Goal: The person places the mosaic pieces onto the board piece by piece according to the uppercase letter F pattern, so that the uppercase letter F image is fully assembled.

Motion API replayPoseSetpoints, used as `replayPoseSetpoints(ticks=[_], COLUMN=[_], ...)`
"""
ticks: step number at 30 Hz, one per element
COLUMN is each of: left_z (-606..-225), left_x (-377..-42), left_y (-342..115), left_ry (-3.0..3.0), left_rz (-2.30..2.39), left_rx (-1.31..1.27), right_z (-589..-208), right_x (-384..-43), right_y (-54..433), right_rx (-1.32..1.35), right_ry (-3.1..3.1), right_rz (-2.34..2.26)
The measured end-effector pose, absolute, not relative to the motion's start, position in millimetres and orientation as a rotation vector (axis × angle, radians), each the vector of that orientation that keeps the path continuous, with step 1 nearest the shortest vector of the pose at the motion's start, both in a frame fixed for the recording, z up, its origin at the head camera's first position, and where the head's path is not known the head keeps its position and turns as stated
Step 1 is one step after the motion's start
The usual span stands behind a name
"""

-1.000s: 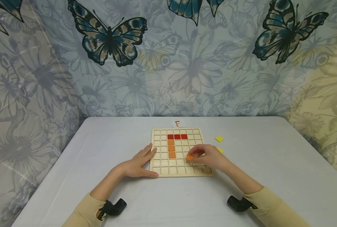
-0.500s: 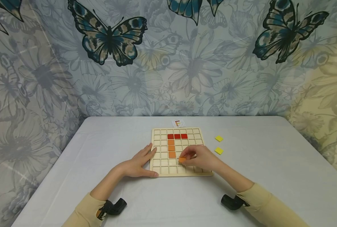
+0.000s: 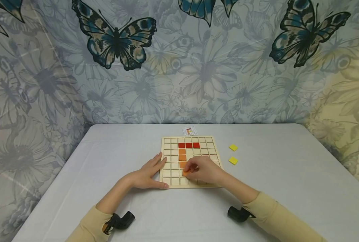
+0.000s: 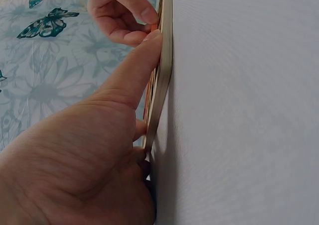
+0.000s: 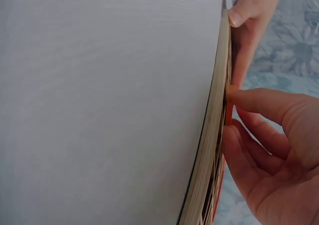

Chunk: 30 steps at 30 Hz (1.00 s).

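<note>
A wooden grid board [image 3: 174, 182] lies on the table. My right hand [image 3: 206, 170] pinches an orange square tile [image 3: 184, 173] between thumb and fingers, at the cell just below a column of orange tiles [image 3: 182, 158]. In the right wrist view, that orange tile [image 5: 229, 114] shows between the fingertips, at the board's surface. Three red tiles [image 3: 189, 145] form a row above the column. With fingers extended, my left hand [image 3: 145, 175] rests on the board's left edge, its thumb at the near left corner.
Two yellow tiles [image 3: 233, 161] lie on the white-covered table [image 3: 273, 161] right of the board. Behind the board is a small card [image 3: 190, 131] printed with a coloured grid pattern. A butterfly-patterned wall covering [image 3: 203, 74] stands beyond the table's far edge.
My right hand has moved left across the board with the orange tile, reaching the orange column's lower end. The second yellow tile has come into full view. My left hand stays put.
</note>
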<state>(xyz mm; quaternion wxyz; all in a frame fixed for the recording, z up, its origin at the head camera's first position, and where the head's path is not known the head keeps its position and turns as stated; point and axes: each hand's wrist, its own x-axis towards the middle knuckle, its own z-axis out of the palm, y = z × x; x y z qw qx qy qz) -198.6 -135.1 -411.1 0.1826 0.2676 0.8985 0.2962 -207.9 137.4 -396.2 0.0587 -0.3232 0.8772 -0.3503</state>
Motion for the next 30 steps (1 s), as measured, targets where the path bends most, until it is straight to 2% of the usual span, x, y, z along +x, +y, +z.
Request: replayPoseSetpoints(ticks=[8, 30], left_z=[-411.6, -411.0], left_x=[-198.5, -198.2], left_y=[-135.2, -135.1], left_ry=[2.541, 2.543], left_rz=[0.826, 0.837], left_rx=[0.76, 0.758], right_z=[-395.7, -393.0], right_x=[-206.8, -208.5], right_y=[131.9, 145.9], right_rx=[-1.055, -0.948], right_ry=[2.697, 2.691], right_rz=[-1.033, -1.073])
